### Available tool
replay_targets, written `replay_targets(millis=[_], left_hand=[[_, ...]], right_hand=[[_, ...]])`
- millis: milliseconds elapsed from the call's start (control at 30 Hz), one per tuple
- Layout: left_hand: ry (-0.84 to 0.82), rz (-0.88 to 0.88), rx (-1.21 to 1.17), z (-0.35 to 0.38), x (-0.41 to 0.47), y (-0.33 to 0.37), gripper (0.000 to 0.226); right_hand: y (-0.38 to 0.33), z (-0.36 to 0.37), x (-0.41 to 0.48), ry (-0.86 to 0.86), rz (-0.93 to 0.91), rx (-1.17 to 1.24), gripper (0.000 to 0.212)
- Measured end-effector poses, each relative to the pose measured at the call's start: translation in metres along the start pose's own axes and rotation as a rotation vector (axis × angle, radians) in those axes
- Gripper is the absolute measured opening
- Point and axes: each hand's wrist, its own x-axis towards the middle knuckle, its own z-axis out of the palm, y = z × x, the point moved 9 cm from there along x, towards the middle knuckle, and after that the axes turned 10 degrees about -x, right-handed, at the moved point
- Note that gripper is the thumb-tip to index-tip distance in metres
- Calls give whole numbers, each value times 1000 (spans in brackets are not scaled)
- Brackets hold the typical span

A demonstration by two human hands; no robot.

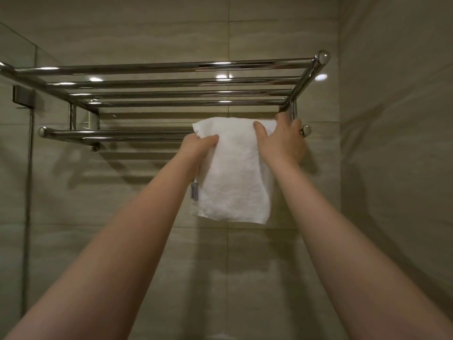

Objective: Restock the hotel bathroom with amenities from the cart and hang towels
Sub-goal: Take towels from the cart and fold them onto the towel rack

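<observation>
My left hand (201,144) and right hand (283,141) both pinch the white towel (235,180) at its top over the lower bar (110,132), its length hanging straight below my fingers.

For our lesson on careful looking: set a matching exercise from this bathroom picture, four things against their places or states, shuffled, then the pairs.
1 white towel
2 left hand
3 right hand
4 glass panel

a grips the towel's left edge
b far left of view
c hangs over the lower rail
d thumb on the towel's top right

Pairs: 1-c, 2-a, 3-d, 4-b
</observation>
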Motion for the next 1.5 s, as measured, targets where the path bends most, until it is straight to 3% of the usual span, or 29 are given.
replay_targets(millis=[167,300,367,467,533,600,667,700,800,867,967,1067,1133,1233,1333,1433,1500], left_hand=[[28,97,-19,5,2,27,43],[73,118,-85,-1,9,43,41],[130,149,-31,-8,13,51,43],[192,121,101,-11,21,54,50],[205,91,133,-10,27,50,53],[197,80,155,-9,32,45,53],[202,79,175,-10,36,42,52],[212,76,175,-12,37,42,49],[210,58,189,-13,40,44,31],[207,44,209,-13,41,43,27],[217,35,230,-13,41,43,25],[219,16,260,-13,41,43,26],[215,14,265,-12,41,43,25],[214,18,273,-11,38,44,26],[215,27,228,-12,32,45,35],[232,88,178,-12,25,39,45],[248,135,146,-13,23,33,50]], right_hand=[[-2,9,-2,-276,69,396,72],[-15,-7,19,-162,-1,745,60],[-21,-7,32,-190,-69,637,55],[-20,6,44,-288,-141,289,48],[-14,-3,40,-124,-160,294,33],[4,-26,17,259,-147,518,16],[35,-16,-16,445,-28,792,5],[47,3,-26,419,68,868,9],[60,72,-26,131,286,1011,22],[53,92,-11,-46,289,1151,38],[48,99,6,-164,240,1124,51],[47,95,11,-162,213,1072,50],[33,93,16,-247,152,1085,48],[12,89,18,-381,56,885,24],[13,91,10,-437,49,831,22],[24,94,-17,-588,121,990,22],[36,98,-37,-670,274,1203,34]])
